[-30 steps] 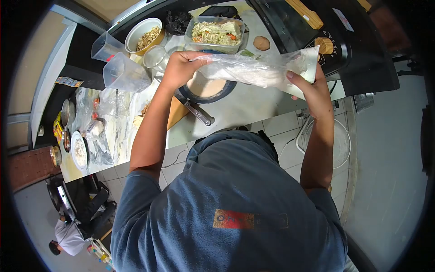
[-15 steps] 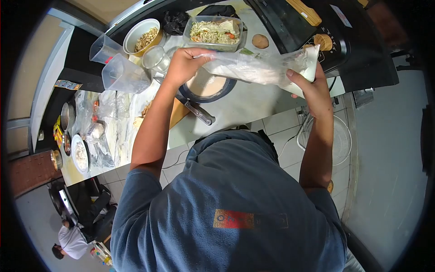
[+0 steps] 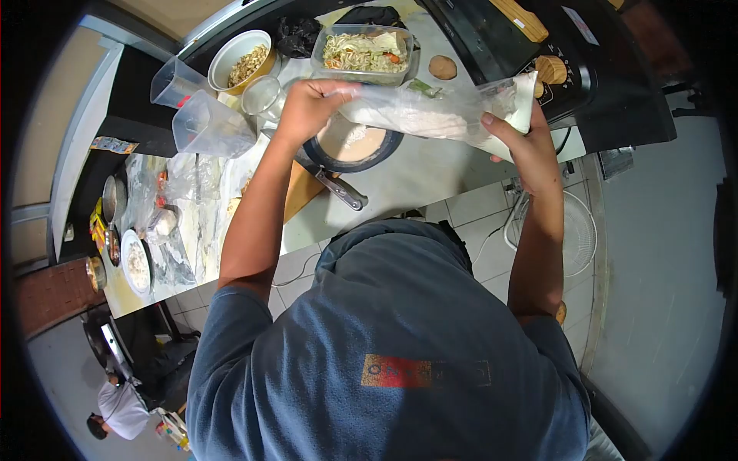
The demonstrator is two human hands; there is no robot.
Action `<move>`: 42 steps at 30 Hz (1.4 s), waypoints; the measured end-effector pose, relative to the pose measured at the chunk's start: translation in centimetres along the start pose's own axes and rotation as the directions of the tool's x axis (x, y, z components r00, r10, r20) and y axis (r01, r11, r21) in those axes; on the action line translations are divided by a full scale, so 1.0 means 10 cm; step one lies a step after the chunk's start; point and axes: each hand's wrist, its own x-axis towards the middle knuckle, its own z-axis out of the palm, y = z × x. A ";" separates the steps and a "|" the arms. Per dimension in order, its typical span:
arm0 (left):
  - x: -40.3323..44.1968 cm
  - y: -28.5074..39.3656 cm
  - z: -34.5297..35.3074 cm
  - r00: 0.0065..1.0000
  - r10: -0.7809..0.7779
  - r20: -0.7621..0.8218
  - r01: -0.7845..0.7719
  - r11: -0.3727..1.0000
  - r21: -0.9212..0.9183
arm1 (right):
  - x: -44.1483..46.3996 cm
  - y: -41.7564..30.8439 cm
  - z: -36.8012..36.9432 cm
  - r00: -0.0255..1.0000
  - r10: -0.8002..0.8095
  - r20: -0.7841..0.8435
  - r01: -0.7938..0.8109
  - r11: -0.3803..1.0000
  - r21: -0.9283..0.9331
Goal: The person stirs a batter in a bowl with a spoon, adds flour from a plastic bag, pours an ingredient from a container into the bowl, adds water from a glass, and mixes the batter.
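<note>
A clear plastic bag of white powder stretches between my two hands above the counter. My left hand pinches its open-looking left end. My right hand grips the fuller right end, thumb on the near side. Beneath the left end stands a dark round bowl of pale beige liquid with white powder lying on it. The bag hides the bowl's far part. In front of the bowl lies a knife with a grey handle, beside a wooden board.
Behind the bag stand a plastic container of shredded vegetables, a bowl of chopped food and a brown round item. Clear plastic jugs are at left, a black oven at right. A person is at lower left.
Both hands and the bag stay almost in place. My left hand has shifted slightly left, and the white powder on the liquid looks a little different.
</note>
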 end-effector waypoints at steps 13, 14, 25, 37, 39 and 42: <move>0.11 0.07 0.04 0.998 -0.051 0.043 0.051 0.999 -0.003 | 0.01 0.00 -0.01 1.000 -0.031 0.007 0.030 0.999 0.010; 0.14 -0.01 0.03 0.999 -0.009 0.033 0.009 1.000 -0.013 | 0.01 0.00 -0.02 0.999 -0.033 0.008 0.033 0.999 0.008; 0.12 0.10 0.06 0.995 -0.093 0.046 0.095 0.995 -0.034 | -0.01 0.11 -0.08 0.998 0.034 -0.048 -0.035 0.999 -0.006; 0.11 0.16 -0.08 0.998 0.013 0.063 -0.014 1.000 0.008 | -0.06 0.27 -0.07 0.991 0.118 -0.062 -0.111 0.988 0.103; 0.08 0.17 -0.04 0.997 0.005 0.078 -0.006 1.000 0.016 | -0.06 0.30 -0.07 0.993 0.104 -0.061 -0.098 0.990 0.100; 0.07 0.12 -0.03 0.998 -0.049 0.033 0.052 0.996 -0.079 | -0.06 0.29 -0.08 0.994 0.091 -0.057 -0.085 0.991 0.100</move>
